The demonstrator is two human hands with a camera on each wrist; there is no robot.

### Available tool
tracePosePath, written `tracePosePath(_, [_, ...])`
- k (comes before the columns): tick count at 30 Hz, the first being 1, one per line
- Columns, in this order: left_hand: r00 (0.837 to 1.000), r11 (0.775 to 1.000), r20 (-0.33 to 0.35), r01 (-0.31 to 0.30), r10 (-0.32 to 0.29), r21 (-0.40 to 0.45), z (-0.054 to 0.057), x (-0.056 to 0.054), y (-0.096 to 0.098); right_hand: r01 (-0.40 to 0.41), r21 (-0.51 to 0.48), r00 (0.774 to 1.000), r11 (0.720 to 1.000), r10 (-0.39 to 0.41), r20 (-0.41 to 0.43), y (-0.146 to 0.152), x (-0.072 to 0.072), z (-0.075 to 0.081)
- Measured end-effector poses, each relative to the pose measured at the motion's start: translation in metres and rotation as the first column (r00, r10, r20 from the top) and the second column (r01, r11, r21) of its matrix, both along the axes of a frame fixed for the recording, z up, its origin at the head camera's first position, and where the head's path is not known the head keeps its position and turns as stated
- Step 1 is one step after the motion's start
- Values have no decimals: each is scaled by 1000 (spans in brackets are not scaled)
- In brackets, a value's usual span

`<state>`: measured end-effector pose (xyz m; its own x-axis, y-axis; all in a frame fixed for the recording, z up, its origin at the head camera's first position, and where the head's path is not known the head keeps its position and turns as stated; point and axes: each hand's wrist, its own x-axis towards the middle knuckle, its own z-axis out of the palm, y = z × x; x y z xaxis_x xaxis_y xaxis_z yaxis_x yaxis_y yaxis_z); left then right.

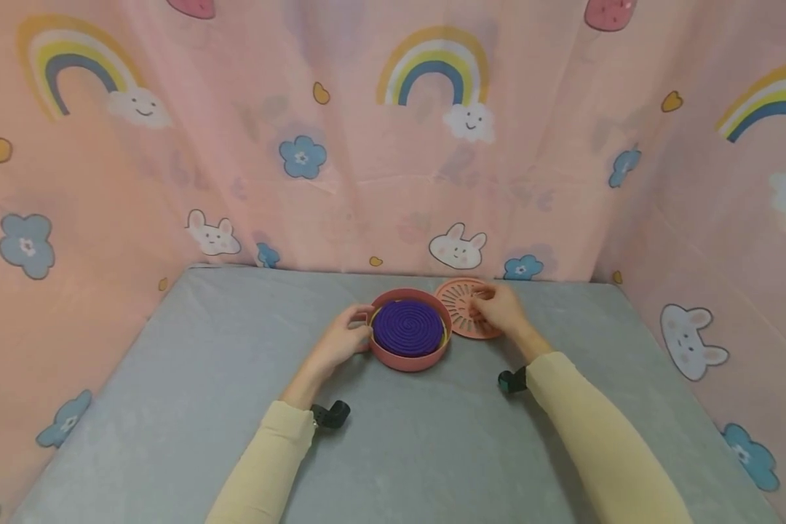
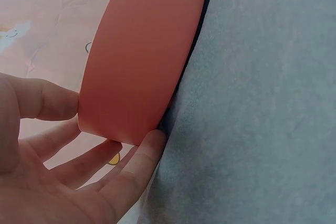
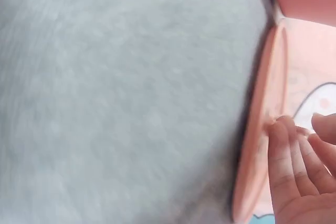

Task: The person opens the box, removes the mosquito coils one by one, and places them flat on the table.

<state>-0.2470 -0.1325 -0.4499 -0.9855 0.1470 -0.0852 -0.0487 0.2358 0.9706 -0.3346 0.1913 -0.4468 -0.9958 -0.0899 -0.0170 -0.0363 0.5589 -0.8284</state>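
A round pink mosquito coil holder (image 1: 409, 364) stands uncovered on the table. Inside it lies a purple spiral mosquito coil (image 1: 407, 327), with a bit of yellow showing round its edge. My left hand (image 1: 346, 336) holds the holder's left side; in the left wrist view the thumb touches its upper edge and the fingers bend against its wall (image 2: 136, 61). To the right, a slotted pink lid (image 1: 461, 309) lies flat, close beside the holder. Over the lid is my right hand (image 1: 498, 307), its fingertips at the lid's upper face and its fingers fairly straight in the right wrist view.
A grey cloth covers the table (image 1: 406, 444). Behind and at both sides hangs a pink curtain (image 1: 367, 211) printed with rainbows, rabbits and flowers. The holder and lid sit near the table's back edge. Each wrist wears a small black camera mount (image 1: 330, 415).
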Motion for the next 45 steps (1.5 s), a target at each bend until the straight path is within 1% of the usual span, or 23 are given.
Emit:
tracePosePath(4, [1000, 1000, 1, 4, -4, 12, 1, -1, -2, -12, 121, 999, 993, 18, -51, 2, 2, 11])
tracePosePath(7, [1000, 1000, -2, 3, -3, 15, 3, 0, -3, -11, 220, 995, 975, 33, -96, 3, 4, 18])
tracePosePath(11, [1000, 1000, 3, 0, 0, 0, 5, 0, -4, -24, 267, 993, 963, 54, -107, 6, 7, 27])
tracePosePath(15, [1000, 1000, 2, 1, -1, -4, 5, 0, -4, -36, 258, 995, 965, 60, -85, 7, 13, 36])
tracePosePath(18, [1000, 1000, 3, -3, 3, 0, 5, 1, -4, -58, 253, 994, 966, 79, -75, 6, 19, 41])
tracePosePath(27, [1000, 1000, 2, 2, -2, -21, 6, 2, -4, -85, 271, 986, 959, 119, -113, -2, 32, 50])
tracePosePath(33, [1000, 1000, 1, 3, -3, -23, 5, 1, -3, -81, 250, 987, 965, 112, -113, -16, 37, 57])
tracePosePath(36, [1000, 1000, 5, 3, -3, -25, 5, 1, -2, -75, 244, 989, 967, 104, -107, -24, 39, 59])
tracePosePath(41, [1000, 999, 7, 4, -4, -32, 4, 1, -1, -93, 249, 988, 964, 121, -97, -35, 42, 58])
tracePosePath(45, [1000, 999, 0, 9, -9, -33, 3, 2, 0, -108, 248, 982, 963, 142, -124, -44, 44, 57])
